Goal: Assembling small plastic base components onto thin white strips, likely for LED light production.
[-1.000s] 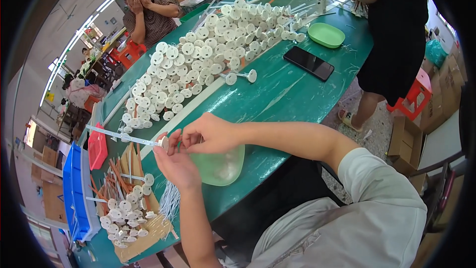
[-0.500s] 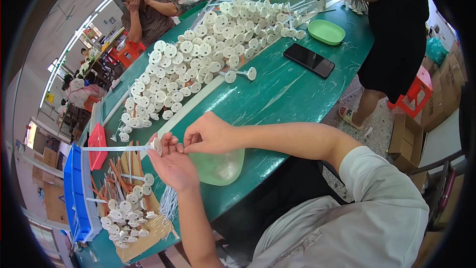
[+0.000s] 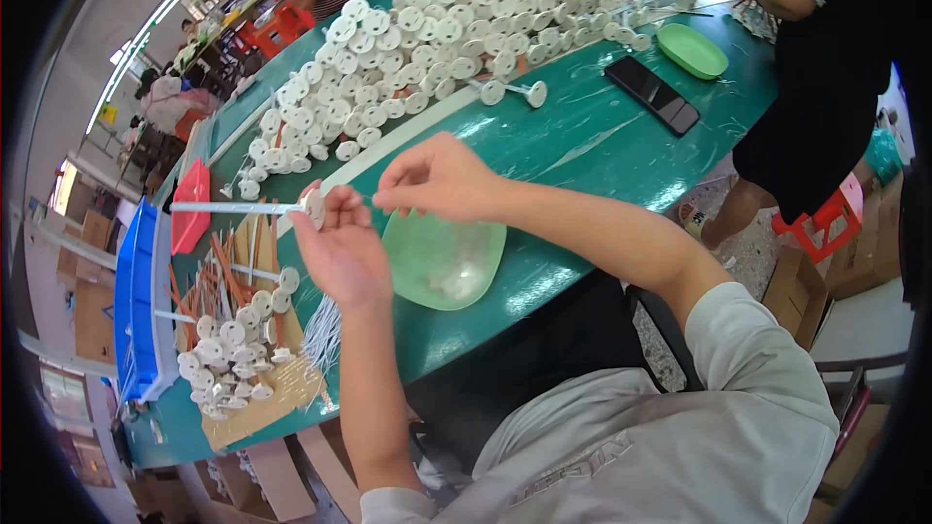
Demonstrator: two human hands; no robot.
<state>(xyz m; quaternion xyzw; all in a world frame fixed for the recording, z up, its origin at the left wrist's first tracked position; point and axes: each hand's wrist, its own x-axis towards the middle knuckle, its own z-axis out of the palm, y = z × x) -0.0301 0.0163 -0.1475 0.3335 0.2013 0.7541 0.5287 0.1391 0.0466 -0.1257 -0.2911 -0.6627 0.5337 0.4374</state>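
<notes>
My left hand (image 3: 342, 247) is closed around the disc end of a pale strip with a white round disc (image 3: 313, 207). The strip (image 3: 233, 207) points left over the table. My right hand (image 3: 449, 180) is pinched just to the right of the left fingers, with a small gap between them. Anything in that pinch is too small to make out. Below both hands lies a shallow pale green tray (image 3: 447, 277); small pieces in it are blurred.
A large heap of white discs on stems (image 3: 388, 78) covers the far table. At left are a blue bin (image 3: 139, 311), a red tray (image 3: 191, 209), cardboard (image 3: 277, 400) with more discs, and white strings (image 3: 320, 335). A phone (image 3: 650, 95) and green dish (image 3: 691, 50) lie right; two people are beyond.
My right hand has drawn slightly away from the left fingers. The left hand still holds the strip with the disc. The whole view has shifted, with the table sitting higher.
</notes>
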